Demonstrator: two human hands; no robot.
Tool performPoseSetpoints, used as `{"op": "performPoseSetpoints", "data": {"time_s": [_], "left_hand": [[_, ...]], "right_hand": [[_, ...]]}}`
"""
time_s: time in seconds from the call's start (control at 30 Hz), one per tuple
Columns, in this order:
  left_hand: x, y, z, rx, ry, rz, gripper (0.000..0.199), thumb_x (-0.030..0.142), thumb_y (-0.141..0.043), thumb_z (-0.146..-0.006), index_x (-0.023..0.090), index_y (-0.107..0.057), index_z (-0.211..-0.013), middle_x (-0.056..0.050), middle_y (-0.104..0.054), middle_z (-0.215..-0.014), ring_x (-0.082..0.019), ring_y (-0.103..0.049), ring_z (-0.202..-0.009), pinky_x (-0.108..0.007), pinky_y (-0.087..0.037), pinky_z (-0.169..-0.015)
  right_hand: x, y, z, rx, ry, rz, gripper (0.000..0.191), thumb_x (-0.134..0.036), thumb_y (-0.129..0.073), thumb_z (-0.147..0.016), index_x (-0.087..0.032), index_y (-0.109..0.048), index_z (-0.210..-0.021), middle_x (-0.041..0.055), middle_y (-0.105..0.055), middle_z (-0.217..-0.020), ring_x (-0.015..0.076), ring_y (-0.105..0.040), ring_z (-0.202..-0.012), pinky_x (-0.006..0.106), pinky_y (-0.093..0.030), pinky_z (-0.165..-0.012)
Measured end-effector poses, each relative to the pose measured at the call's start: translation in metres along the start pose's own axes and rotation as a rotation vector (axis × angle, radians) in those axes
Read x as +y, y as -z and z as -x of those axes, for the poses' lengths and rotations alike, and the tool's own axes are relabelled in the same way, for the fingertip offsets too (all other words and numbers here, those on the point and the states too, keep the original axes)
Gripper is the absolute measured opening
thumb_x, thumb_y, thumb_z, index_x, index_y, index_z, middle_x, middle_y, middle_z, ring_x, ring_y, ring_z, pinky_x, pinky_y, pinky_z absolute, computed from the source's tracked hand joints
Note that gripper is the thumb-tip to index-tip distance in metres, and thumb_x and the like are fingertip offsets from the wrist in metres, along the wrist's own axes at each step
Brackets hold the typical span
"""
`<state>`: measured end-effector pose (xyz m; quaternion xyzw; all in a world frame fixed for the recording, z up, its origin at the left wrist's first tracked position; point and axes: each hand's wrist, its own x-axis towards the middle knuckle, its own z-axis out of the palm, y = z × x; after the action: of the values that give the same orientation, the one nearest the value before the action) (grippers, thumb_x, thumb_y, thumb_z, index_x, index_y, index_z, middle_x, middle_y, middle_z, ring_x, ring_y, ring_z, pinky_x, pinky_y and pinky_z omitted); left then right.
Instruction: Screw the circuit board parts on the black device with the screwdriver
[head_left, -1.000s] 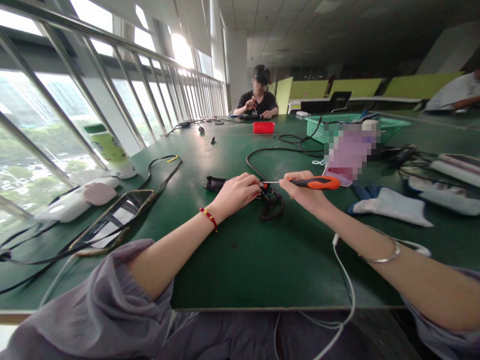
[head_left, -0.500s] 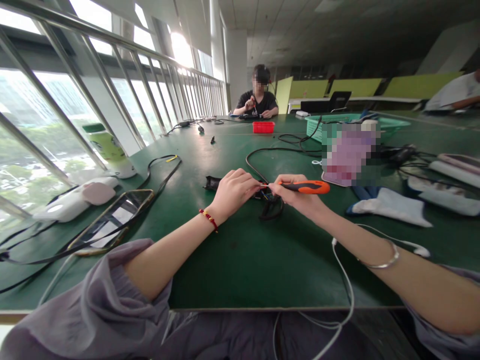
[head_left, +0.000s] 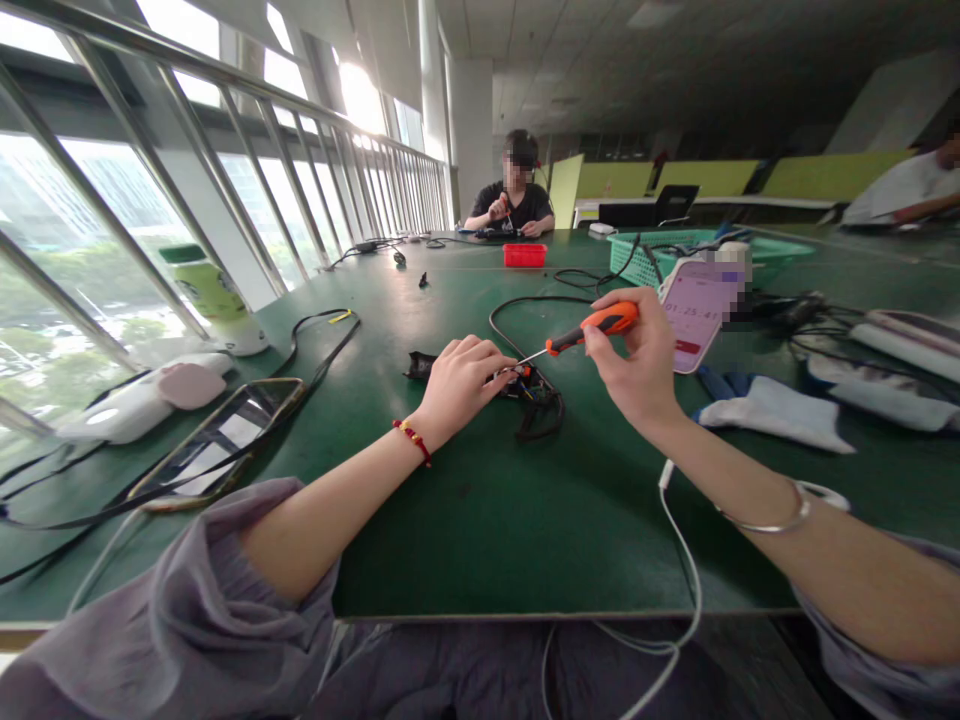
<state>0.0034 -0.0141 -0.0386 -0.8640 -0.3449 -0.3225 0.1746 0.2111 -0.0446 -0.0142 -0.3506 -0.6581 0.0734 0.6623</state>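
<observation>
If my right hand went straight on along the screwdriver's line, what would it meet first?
The screwdriver leads the right hand, so its tip would probably meet the left hand or the black wired part first; depth is unclear.

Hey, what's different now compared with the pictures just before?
Your right hand has risen and shifted its grip back from the shaft end onto the handle of the screwdriver. The screwdriver was nearly level; now it slants, handle end up. Your left hand stays on the black device, and the red box hasn't moved.
</observation>
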Motion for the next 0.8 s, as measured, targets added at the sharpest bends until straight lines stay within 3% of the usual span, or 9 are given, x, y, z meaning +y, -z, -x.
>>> {"op": "performPoseSetpoints", "data": {"time_s": [0.27, 0.53, 0.8], "left_hand": [[-0.006, 0.001, 0.002, -0.104, 0.046, 0.031, 0.015, 0.029, -0.057, -0.088, 0.021, -0.069, -0.092, -0.002, -0.067, -0.087, -0.018, -0.055, -0.084, -0.031, -0.040, -0.073], [-0.008, 0.006, -0.001, -0.158, 0.004, 0.077, 0.018, 0.027, -0.054, -0.087, 0.019, -0.067, -0.098, -0.003, -0.066, -0.092, -0.017, -0.056, -0.084, -0.029, -0.043, -0.072], [-0.008, 0.009, -0.003, -0.158, 0.061, 0.087, 0.009, 0.017, -0.056, -0.081, 0.018, -0.065, -0.082, -0.002, -0.067, -0.085, -0.017, -0.056, -0.081, -0.029, -0.043, -0.073]], "right_hand": [[0.005, 0.000, 0.002, -0.068, 0.075, 0.037, 0.019, -0.023, -0.061, -0.078, -0.021, -0.052, -0.094, 0.0003, -0.056, -0.089, 0.0129, -0.057, -0.076, 0.029, -0.048, -0.071], [0.000, 0.002, 0.001, -0.074, 0.133, 0.069, 0.018, -0.024, -0.062, -0.077, -0.021, -0.052, -0.092, -0.0005, -0.057, -0.087, 0.0131, -0.057, -0.077, 0.027, -0.047, -0.071], [-0.005, 0.003, 0.002, -0.104, 0.164, 0.065, 0.016, -0.021, -0.061, -0.078, -0.022, -0.053, -0.092, -0.0013, -0.059, -0.082, 0.0127, -0.058, -0.075, 0.026, -0.048, -0.070]]}}
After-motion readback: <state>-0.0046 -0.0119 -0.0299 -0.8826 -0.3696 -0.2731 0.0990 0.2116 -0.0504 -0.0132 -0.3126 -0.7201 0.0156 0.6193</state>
